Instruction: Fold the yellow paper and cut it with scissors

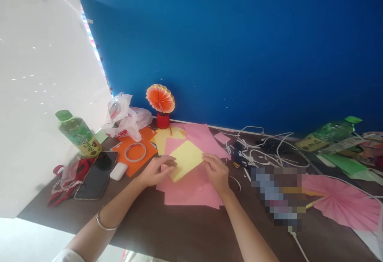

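A yellow square of paper (188,160) lies turned like a diamond over several pink sheets (191,194). At its left corner is my left hand (157,170), thumb and fingers bent around the edge. My right hand (216,170) pinches the right corner between thumb and fingertips. Behind the square are more yellow paper (163,136) and a large pink sheet (199,134). An orange sheet (131,167) with a roll of tape (135,152) on it lies to the left of the pink sheets.
A phone (97,176), a white case (119,171) and a green-capped bottle (80,136) are at the left. An orange paper fan (160,99) stands in a red holder near the blue wall. Cables (254,150), another bottle (326,134) and a pink fan (344,202) lie right.
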`<state>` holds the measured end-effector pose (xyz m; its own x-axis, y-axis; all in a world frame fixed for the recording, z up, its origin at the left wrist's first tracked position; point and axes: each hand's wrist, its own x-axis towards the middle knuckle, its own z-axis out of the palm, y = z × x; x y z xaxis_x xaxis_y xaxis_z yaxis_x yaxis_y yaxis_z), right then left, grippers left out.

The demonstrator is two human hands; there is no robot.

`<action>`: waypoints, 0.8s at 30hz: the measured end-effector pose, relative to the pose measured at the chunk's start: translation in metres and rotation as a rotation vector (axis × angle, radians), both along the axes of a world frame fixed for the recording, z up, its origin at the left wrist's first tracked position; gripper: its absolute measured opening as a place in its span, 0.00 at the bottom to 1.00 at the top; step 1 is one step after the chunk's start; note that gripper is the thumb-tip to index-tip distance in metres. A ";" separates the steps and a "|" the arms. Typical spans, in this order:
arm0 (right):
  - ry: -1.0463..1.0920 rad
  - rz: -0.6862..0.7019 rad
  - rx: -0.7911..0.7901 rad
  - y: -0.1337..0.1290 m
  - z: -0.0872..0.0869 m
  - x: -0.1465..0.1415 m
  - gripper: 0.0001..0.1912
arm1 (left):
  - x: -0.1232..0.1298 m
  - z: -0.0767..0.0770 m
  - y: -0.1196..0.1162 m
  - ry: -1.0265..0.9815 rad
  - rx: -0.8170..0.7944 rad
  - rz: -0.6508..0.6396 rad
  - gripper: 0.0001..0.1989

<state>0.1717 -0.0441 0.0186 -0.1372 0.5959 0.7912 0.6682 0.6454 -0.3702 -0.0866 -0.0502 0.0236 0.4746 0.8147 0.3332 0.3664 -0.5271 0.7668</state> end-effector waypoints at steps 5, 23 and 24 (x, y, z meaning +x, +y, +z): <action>0.246 0.064 -0.092 -0.004 0.001 -0.014 0.07 | 0.005 -0.002 0.010 -0.357 -0.372 0.160 0.25; -0.297 -0.712 -0.436 0.020 -0.016 0.063 0.21 | 0.014 -0.017 0.012 -0.197 -0.237 0.289 0.07; -0.259 -0.642 -0.403 0.022 -0.017 0.064 0.21 | 0.014 -0.016 0.011 -0.198 -0.235 0.285 0.07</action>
<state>0.2361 -0.0223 0.0014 0.1800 0.8542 0.4879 0.9603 -0.0452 -0.2751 -0.0722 -0.0389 0.0072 0.1645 0.9690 0.1843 0.3059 -0.2277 0.9244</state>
